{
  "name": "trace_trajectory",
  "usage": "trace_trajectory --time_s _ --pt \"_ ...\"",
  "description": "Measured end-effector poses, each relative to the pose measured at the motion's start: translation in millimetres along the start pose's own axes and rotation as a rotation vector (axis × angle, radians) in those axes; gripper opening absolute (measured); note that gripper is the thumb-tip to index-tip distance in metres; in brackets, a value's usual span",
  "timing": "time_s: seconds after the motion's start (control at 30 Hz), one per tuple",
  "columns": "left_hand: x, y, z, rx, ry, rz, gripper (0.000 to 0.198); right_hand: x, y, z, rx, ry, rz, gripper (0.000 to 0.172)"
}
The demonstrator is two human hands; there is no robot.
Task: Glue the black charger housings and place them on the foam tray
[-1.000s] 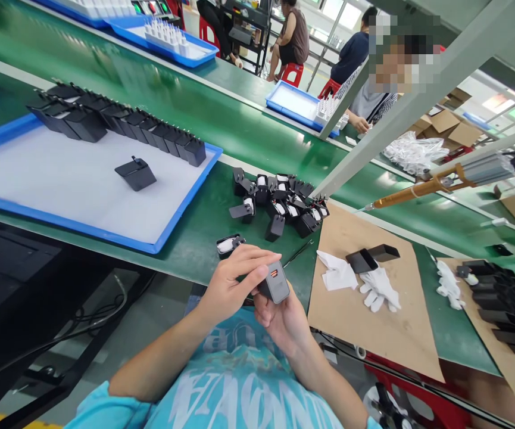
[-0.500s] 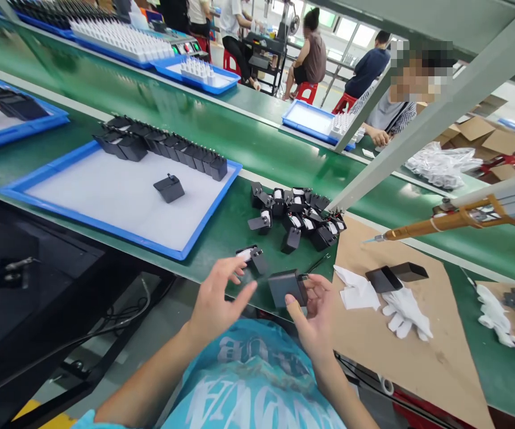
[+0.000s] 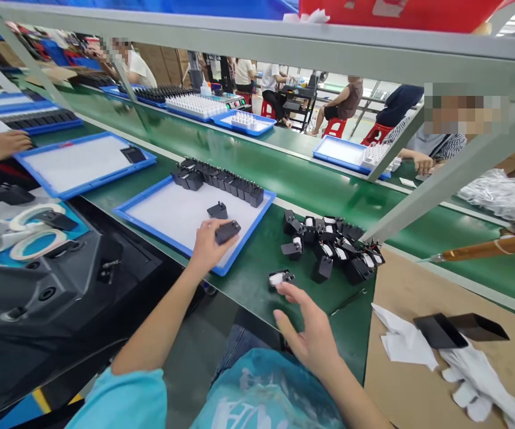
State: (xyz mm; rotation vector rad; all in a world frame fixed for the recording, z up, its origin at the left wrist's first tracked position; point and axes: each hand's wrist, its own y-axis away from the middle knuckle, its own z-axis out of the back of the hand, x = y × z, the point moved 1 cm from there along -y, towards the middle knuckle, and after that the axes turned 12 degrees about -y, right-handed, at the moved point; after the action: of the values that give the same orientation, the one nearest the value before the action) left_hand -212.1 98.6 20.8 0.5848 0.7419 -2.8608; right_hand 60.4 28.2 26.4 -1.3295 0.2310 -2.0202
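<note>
My left hand (image 3: 208, 245) grips a black power adapter (image 3: 227, 232) between thumb and fingers, over the right part of a blue-rimmed tray (image 3: 150, 210). Just behind it, another black adapter (image 3: 217, 210) lies on the tray's white base. A row of black adapters (image 3: 228, 181) lines the tray's far edge. My right hand (image 3: 308, 325) is open, thumb and fingers apart, with nothing in it. Its fingertips are close to an open adapter casing (image 3: 280, 279) with white inside; whether they touch it I cannot tell.
Several open black casings (image 3: 328, 244) are heaped on the green bench. Brown cardboard (image 3: 400, 286) at right carries white gloves (image 3: 484, 381), a white cloth (image 3: 402, 339) and black shells (image 3: 440, 331). A slanted post (image 3: 445, 161) stands behind. Another person's hand (image 3: 5, 145) is at left.
My left hand has moved left over the tray and now holds an adapter like the one my right hand held. The right hand has let go and opened near the casing. The view has shifted left.
</note>
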Motion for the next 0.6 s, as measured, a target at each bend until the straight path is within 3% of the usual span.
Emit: trace_trajectory --time_s 0.13,0.3,0.43,0.5,0.6 --pt "35.1 -52.8 -15.9 0.021 -0.259 0.022 0.028 -22.5 22.8 21.8 -0.090 -0.004 -0.147 0.042" --pt "46.1 -65.8 -29.7 -0.002 -0.356 0.005 0.042 -44.7 57.2 40.4 -0.173 -0.003 -0.273 0.040" --pt "53.6 -73.7 -31.8 0.214 -0.327 0.099 0.072 -57.6 78.3 48.2 -0.217 -0.003 -0.341 0.038" --pt "60.6 -86.5 -31.2 0.306 -0.327 0.128 0.078 -63.9 85.3 49.2 -0.236 0.000 -0.353 0.037" --pt "74.2 -118.3 -28.5 0.270 -0.391 0.154 0.078 -72.1 91.8 47.4 -0.262 0.009 -0.371 0.036"
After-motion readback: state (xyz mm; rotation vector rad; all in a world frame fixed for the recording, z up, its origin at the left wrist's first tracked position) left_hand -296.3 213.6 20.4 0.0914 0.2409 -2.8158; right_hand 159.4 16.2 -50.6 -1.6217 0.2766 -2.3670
